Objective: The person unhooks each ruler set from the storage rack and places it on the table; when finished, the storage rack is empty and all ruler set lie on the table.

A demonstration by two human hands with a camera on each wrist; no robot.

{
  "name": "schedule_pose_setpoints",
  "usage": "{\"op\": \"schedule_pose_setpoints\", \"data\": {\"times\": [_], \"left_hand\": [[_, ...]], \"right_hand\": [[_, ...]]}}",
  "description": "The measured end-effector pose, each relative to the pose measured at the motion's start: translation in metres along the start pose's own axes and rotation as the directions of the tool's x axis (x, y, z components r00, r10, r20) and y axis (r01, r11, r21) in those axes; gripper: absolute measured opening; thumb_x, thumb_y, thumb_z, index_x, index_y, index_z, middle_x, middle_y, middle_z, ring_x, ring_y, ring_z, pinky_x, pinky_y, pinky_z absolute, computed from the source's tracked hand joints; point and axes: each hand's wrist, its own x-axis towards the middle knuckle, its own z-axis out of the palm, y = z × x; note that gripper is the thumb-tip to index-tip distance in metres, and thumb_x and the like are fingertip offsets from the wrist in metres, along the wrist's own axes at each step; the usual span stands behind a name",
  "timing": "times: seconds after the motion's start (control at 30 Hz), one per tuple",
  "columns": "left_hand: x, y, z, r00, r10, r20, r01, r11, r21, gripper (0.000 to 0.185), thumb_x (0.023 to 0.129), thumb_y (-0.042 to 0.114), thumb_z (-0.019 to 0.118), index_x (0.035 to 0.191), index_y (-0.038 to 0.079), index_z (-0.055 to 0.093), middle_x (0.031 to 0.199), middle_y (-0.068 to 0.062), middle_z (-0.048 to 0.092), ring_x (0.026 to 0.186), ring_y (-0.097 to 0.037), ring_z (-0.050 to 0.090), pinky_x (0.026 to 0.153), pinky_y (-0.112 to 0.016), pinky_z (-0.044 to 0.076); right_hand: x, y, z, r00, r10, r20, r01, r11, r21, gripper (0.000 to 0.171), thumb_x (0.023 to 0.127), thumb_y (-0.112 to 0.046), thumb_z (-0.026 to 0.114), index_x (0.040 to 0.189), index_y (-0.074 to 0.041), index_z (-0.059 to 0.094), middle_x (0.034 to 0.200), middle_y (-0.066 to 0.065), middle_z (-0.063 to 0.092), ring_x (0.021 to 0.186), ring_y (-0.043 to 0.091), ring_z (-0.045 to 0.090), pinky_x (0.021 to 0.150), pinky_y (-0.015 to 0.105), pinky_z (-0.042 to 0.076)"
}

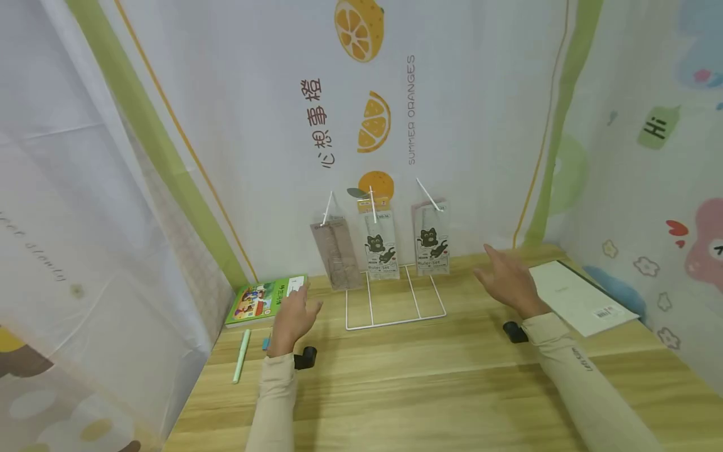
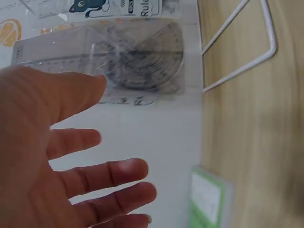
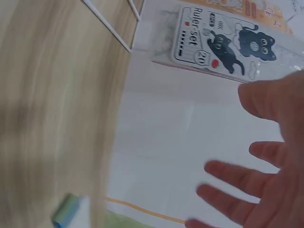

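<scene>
Three flat packets hang in a row on a white wire rack, each one below a slanting white hook. On the left, a clear grey-brown packet hangs at a slight tilt, and the left wrist view picks out a protractor inside. Centre, a Ruler-set packet with dark cats, an orange-topped sheet peeking out behind it. And on the right, a matching cat packet with a pinkish edge behind.

Now the hands, one to each side, both holding nothing! The left hand has its fingers spread, thumb apart, to the left of the grey-brown packet. The right hand is spread too, thumb and fingers well separated, to the right of the cat packet.

Further out, a green picture-covered book lies just beyond the left hand, with a pale green pen nearer the front and a small blue item partly hidden by the wrist. Over on the right, a pale notebook with a barcode lies on the wooden table. Behind it all hangs a white curtain printed with oranges.
</scene>
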Motion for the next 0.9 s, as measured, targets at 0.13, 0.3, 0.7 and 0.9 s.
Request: {"op": "schedule_pose_setpoints", "data": {"times": [0.13,0.3,0.7,0.9], "left_hand": [[-0.001,-0.006,0.02,0.99,-0.075,0.116,0.091,0.986,-0.137,0.052,0.102,0.028,0.059,0.142,-0.005,0.049,0.109,-0.024,0.066,0.097,-0.037,0.066,0.086,-0.054,0.054],[0.0,-0.013,0.047,0.972,-0.082,0.222,0.135,0.962,-0.237,0.049,0.102,0.026,0.06,0.138,-0.005,0.052,0.106,-0.021,0.066,0.09,-0.029,0.065,0.077,-0.047,0.055],[0.004,-0.011,0.091,0.957,-0.036,0.287,0.125,0.946,-0.3,0.057,0.095,0.022,0.069,0.141,-0.005,0.05,0.076,-0.009,0.062,0.063,-0.013,0.05,0.068,-0.034,0.05],[0.008,-0.006,0.101,0.971,-0.081,0.226,0.144,0.95,-0.277,0.055,0.093,0.022,0.072,0.138,-0.004,0.056,0.118,-0.028,0.067,0.097,-0.033,0.067,0.094,-0.054,0.052]], "right_hand": [[-0.001,0.0,0.008,0.999,0.018,-0.043,-0.014,0.996,0.088,0.045,0.103,-0.027,0.055,0.135,0.005,0.056,0.115,0.029,0.068,0.085,0.04,0.068,0.058,0.045,0.054],[0.003,0.003,0.022,0.99,0.046,-0.131,-0.023,0.984,0.175,0.027,0.101,-0.019,0.056,0.1,0.003,0.072,0.085,0.018,0.071,0.066,0.027,0.062,0.055,0.037,0.048],[0.028,-0.004,0.053,0.989,0.107,-0.1,-0.05,0.887,0.458,0.03,0.102,-0.018,0.059,0.116,0.008,0.067,0.111,0.027,0.07,0.102,0.042,0.067,0.088,0.053,0.054],[0.046,-0.015,0.051,0.989,0.102,-0.112,-0.02,0.823,0.568,0.033,0.101,-0.016,0.062,0.123,0.008,0.063,0.124,0.028,0.065,0.117,0.042,0.06,0.096,0.053,0.05]]}}
